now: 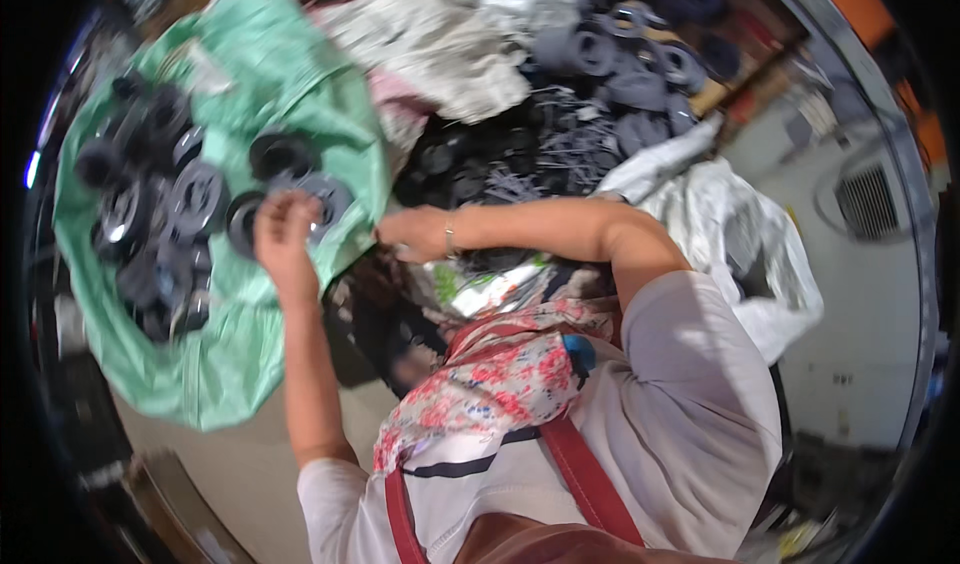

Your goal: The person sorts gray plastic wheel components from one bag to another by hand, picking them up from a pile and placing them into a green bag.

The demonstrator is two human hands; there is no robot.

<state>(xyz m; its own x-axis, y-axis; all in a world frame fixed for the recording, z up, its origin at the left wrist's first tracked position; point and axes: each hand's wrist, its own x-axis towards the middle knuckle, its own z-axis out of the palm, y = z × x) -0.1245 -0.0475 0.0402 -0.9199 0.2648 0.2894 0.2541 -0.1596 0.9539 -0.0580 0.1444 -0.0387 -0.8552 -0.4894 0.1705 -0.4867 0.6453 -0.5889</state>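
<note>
Pale concrete floor [250, 484] and a light wall with a vent grille [868, 202] frame the scene; the picture is blurred by motion. A large green woven sack [300, 94] lies open at the left, its mouth spread wide and filled with dark grey, round plastic wheel-like parts [195, 199], most lying flat with their hubs facing up. A white sack [440, 34] is crumpled above centre, and a second heap of dark plastic parts [610, 74] and thin sprue-like scraps spreads over the upper right. Another white bag [745, 234] lies at the right.

The person wears a white shirt, a floral scarf and red straps. The left hand [283, 232] is raised at the sack's near edge, fingers curled on a round grey disc [322, 199]; the disc faces roughly upward, so no long axis can be told. Whether it is truly gripped or only touched cannot be told. The right hand [415, 232], with a bracelet at the wrist, pinches the green sack's rim just right of the disc, fingers closed on the fabric. The disc lies between the two hands, touching the left.
</note>
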